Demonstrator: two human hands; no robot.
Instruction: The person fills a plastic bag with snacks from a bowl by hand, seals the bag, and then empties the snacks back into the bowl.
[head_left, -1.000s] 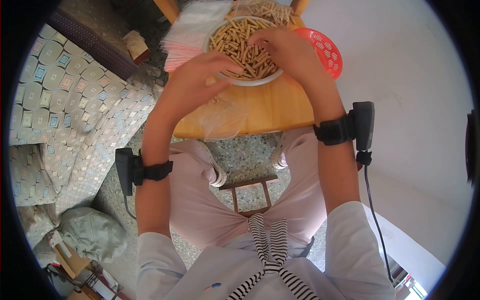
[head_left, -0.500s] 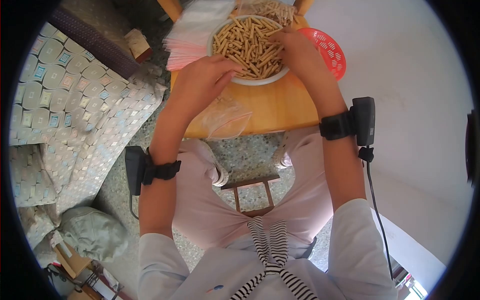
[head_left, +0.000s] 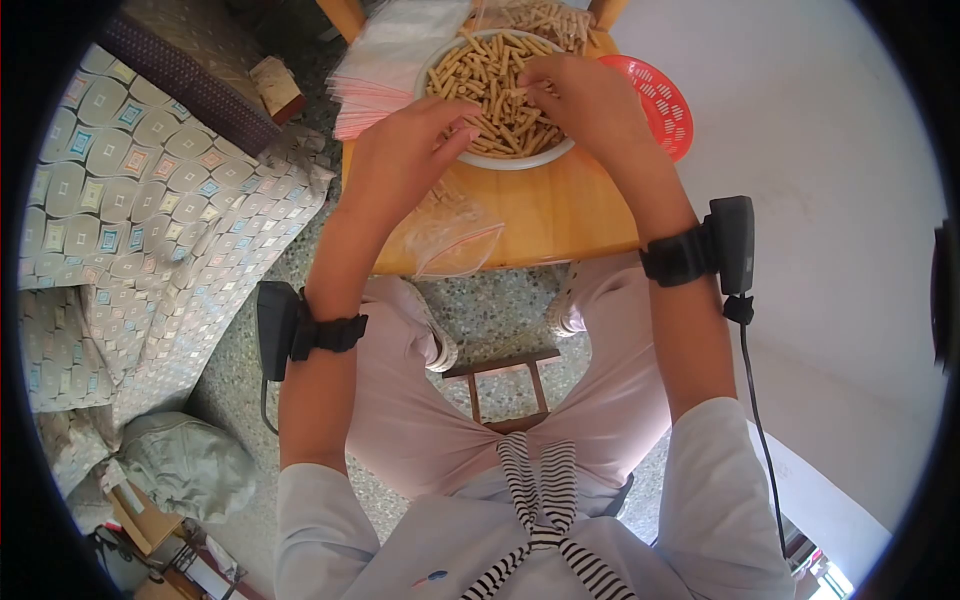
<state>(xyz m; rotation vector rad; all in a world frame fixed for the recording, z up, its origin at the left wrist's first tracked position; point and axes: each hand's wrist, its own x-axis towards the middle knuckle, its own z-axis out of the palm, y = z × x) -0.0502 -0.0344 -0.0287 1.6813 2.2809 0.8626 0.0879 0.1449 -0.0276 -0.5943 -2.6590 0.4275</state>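
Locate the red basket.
In the head view, the red basket sits at upper right, just right of the bowl, partly hidden by the right hand.

We can read no words, numbers, brands or signs here. On the front of the pale shirt (head_left: 415, 530) we see a small blue mark (head_left: 431, 579) with a touch of red, too small for us to say whether it is a logo or a picture. The black box on the right forearm (head_left: 735, 245) shows us nothing that we can make out as a label. On the patterned cloth (head_left: 150, 190) we find printed curves and little coloured squares, which we cannot read as letters or figures.
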